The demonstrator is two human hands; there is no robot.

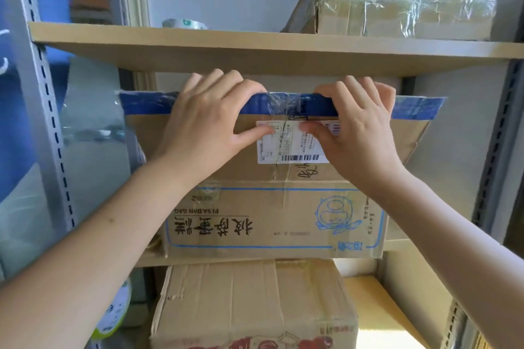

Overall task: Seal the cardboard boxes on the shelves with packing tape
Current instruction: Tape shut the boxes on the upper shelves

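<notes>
A cardboard box (272,215) with blue print and a white shipping label (292,142) stands on the middle shelf. Its raised front flap has a blue edge band (144,103) with clear tape across the middle. My left hand (209,119) grips the flap's top edge, fingers over the top and thumb on the label. My right hand (360,125) grips the same edge further right, thumb pressing on the label. A roll of packing tape (184,23) lies on the upper shelf (170,42), behind its front edge.
A taped cardboard box (402,0) sits on the upper shelf at right. Another cardboard box (255,306) sits below the middle shelf. A grey perforated upright (42,99) runs down the left, another upright (499,150) at right. A second tape roll (113,312) is at lower left.
</notes>
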